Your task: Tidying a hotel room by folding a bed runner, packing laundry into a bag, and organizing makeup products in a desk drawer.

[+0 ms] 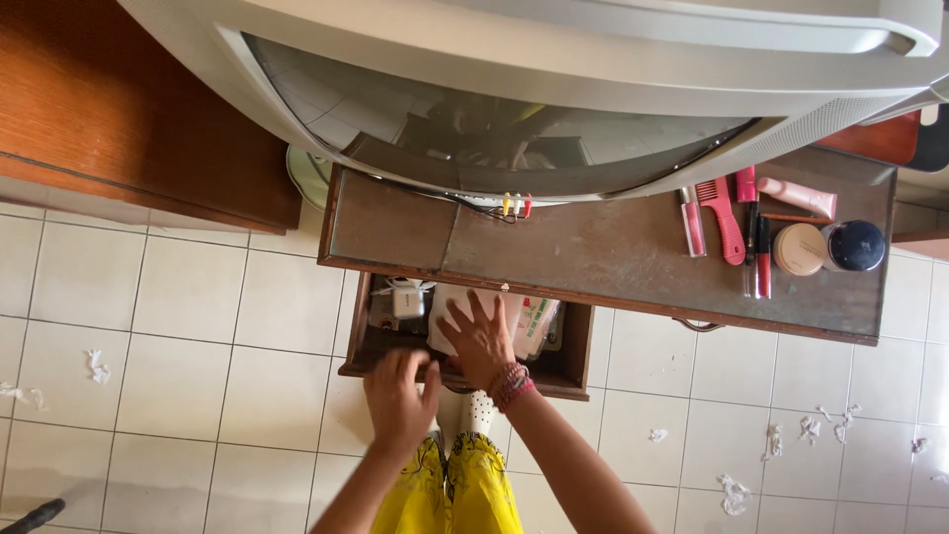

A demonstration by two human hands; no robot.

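An open wooden drawer (568, 374) juts out under a brown table top (593, 247). Inside lie white paper packets (529, 321) and a white charger block (405, 300). My right hand (481, 339), with red thread bands at the wrist, lies flat with spread fingers on the white packets in the drawer. My left hand (400, 400) hovers at the drawer's front edge, fingers apart, holding nothing that I can see.
A large grey tube television (554, 59) sits on the table. Cosmetics lie at the table's right: a red comb (725, 218), lip glosses, a round compact (799, 249), a dark jar (855, 245). Paper scraps (733, 492) litter the tiled floor. Wooden furniture (129, 109) stands left.
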